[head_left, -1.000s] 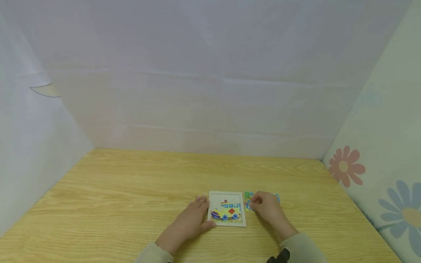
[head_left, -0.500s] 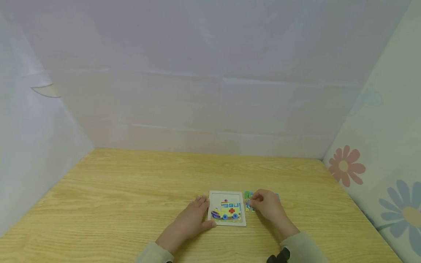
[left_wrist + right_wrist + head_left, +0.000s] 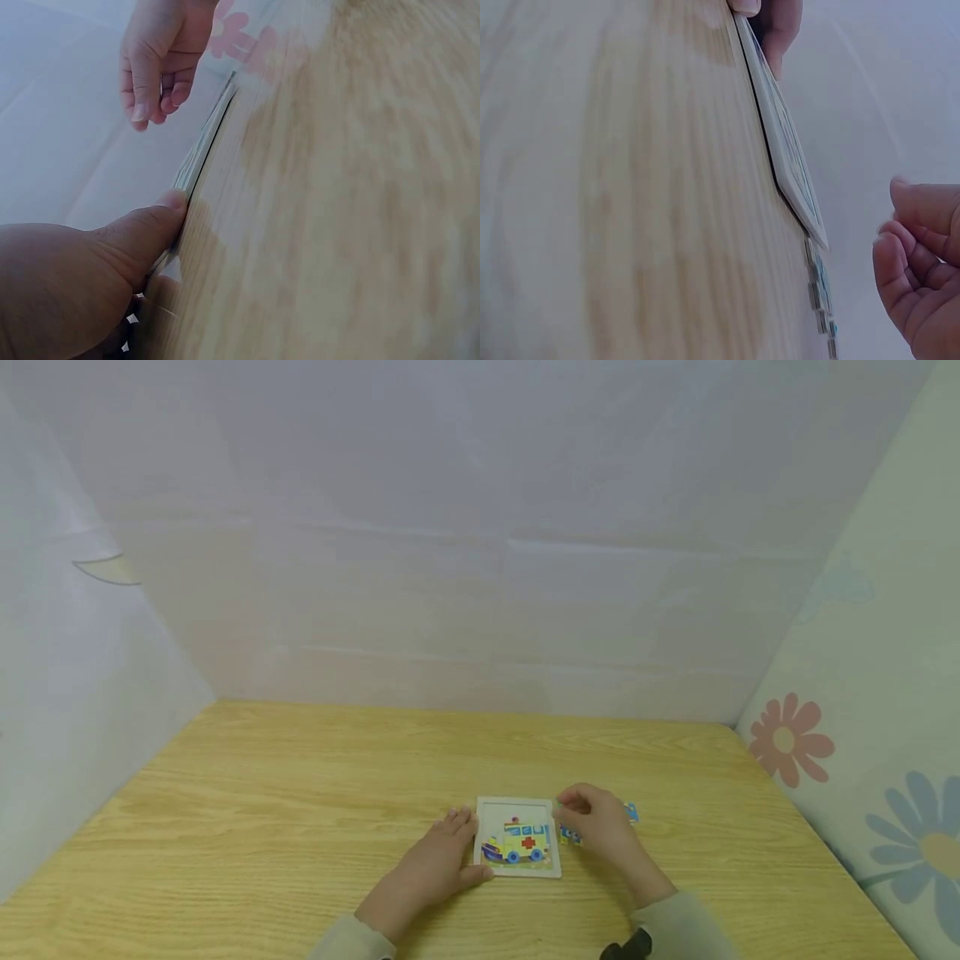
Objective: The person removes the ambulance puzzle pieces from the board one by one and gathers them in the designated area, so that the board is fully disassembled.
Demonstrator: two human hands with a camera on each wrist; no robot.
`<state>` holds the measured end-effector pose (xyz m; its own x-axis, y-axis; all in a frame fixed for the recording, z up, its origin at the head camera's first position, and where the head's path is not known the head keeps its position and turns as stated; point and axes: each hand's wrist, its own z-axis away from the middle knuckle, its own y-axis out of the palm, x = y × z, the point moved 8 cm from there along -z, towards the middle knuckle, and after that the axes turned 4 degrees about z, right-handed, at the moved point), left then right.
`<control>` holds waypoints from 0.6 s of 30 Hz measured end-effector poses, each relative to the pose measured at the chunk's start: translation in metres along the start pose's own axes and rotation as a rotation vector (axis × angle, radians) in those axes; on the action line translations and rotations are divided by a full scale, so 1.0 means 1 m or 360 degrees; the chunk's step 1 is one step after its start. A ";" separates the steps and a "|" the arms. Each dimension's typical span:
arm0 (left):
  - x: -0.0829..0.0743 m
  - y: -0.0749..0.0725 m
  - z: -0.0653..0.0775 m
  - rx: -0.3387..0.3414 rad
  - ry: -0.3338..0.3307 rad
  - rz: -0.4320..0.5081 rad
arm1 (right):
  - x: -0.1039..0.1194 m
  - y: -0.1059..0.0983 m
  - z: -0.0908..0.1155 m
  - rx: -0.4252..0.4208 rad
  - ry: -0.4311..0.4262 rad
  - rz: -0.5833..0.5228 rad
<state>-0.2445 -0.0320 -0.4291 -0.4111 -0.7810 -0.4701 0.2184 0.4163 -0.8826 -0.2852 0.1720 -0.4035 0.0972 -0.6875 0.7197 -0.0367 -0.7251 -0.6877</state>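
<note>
A square wooden puzzle board with a yellow ambulance picture lies on the table. My left hand holds its near left corner, fingers along the left side and thumb on the near edge. Above the board's right edge is my right hand, its fingers bent in and thumb near the index finger. In the right wrist view the right hand is raised off the table. Whether a piece sits between its fingertips cannot be made out. Loose puzzle pieces lie beside the board, partly covered by that hand.
Another blue puzzle piece lies right of the right hand. Several pieces line up near the board's corner in the right wrist view. The wooden table ends at pale cloth walls at the back and sides.
My right hand has shifted left and slightly away, from the loose pieces to the board's right edge. The green piece seen earlier is out of sight. My left hand has stayed put.
</note>
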 end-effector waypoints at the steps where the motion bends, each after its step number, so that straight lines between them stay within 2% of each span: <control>1: 0.000 0.000 0.000 0.0002 -0.0001 -0.0003 | 0.001 0.001 0.000 0.0000 -0.0001 -0.0008; 6: 0.000 0.000 0.000 0.0011 -0.0009 -0.0002 | 0.009 0.007 0.001 0.0041 -0.0035 -0.0051; 18: 0.000 -0.001 0.000 -0.0017 0.0012 0.0004 | 0.021 0.029 0.001 0.0283 -0.0291 -0.0092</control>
<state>-0.2443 -0.0327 -0.4286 -0.4173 -0.7765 -0.4721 0.2099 0.4231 -0.8814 -0.2832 0.1362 -0.4082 0.2726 -0.6149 0.7400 0.1480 -0.7332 -0.6637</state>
